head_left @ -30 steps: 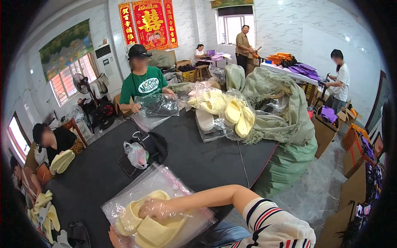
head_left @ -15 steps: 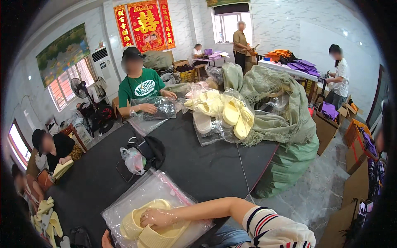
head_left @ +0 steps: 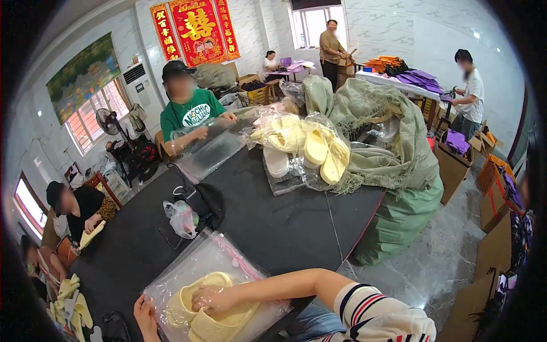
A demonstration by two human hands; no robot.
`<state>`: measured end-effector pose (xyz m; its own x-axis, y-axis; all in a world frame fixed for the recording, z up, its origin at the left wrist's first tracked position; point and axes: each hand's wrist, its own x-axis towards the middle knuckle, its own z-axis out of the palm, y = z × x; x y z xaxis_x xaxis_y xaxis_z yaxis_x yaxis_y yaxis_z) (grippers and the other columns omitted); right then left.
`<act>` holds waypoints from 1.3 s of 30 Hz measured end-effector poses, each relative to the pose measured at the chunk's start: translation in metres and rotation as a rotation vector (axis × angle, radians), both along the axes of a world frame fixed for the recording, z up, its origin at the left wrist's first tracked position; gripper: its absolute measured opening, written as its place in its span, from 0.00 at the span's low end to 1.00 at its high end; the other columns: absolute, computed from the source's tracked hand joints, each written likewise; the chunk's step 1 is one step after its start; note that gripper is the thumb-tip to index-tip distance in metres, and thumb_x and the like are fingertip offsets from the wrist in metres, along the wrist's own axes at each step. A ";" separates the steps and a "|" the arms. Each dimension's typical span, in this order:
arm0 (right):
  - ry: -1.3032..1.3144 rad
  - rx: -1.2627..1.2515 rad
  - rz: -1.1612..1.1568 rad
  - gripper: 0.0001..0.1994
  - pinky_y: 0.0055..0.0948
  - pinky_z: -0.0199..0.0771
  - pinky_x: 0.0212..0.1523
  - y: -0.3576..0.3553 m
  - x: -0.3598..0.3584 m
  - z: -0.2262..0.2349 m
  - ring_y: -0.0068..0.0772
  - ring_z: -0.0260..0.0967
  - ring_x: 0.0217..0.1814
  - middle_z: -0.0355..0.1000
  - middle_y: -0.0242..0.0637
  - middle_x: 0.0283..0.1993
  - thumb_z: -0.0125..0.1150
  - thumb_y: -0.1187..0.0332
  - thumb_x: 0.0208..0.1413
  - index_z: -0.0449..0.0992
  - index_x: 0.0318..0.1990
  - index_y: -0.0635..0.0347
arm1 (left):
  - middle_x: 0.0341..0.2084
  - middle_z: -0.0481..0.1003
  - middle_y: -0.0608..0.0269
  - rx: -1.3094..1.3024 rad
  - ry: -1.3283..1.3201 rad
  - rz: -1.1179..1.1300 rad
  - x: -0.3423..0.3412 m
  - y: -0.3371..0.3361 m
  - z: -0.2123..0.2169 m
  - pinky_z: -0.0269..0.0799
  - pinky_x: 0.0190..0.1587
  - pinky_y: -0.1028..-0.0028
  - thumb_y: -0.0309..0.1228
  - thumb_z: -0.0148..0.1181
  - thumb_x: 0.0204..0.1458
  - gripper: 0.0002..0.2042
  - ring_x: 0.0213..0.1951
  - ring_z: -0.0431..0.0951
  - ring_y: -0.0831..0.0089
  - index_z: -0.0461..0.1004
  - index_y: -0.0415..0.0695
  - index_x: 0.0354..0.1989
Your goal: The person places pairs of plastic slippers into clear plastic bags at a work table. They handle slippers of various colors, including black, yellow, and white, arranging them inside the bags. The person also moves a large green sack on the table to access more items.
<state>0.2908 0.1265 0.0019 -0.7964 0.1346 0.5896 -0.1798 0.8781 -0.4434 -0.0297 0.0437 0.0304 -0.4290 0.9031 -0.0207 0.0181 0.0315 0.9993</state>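
A pair of pale yellow slippers (head_left: 225, 322) lies side by side at the table's near edge, with a clear plastic bag (head_left: 171, 273) around them. The bag has a pink closure strip along its right side. My right hand (head_left: 213, 297) reaches in from the right, its fingers curled over the slippers' inner edges; shiny film shows near its knuckles. My left hand (head_left: 145, 312) pinches the bag's left edge between thumb and fingers. More clear bags seem to lie flat beneath this one.
Beyond the bag are a small knotted plastic bag (head_left: 181, 219) and a black bag (head_left: 208, 205) on the dark table (head_left: 273, 228). Bagged yellow slippers (head_left: 310, 145) are piled at the far side, beside a large green sack (head_left: 399, 228). Co-workers sit left and opposite.
My left hand has come up along the bag's left edge and now grips it. My right hand stays on the slippers. The co-worker in green has spread a clear bag flatter.
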 end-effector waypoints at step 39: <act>0.462 -0.661 -0.622 0.18 0.26 0.67 0.47 0.045 0.261 0.128 0.27 0.69 0.46 0.73 0.38 0.42 0.68 0.70 0.44 0.74 0.44 0.65 | 0.64 0.52 0.41 0.189 1.119 0.063 0.051 -0.012 -0.040 0.53 0.64 0.64 0.30 0.55 0.50 0.31 0.65 0.54 0.50 0.53 0.31 0.63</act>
<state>0.5514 0.1719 0.1302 -0.1874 0.8572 0.4797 -0.0515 0.4791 -0.8762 0.0217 0.0312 -0.0093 -0.1653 0.8272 0.5370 0.9071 -0.0862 0.4120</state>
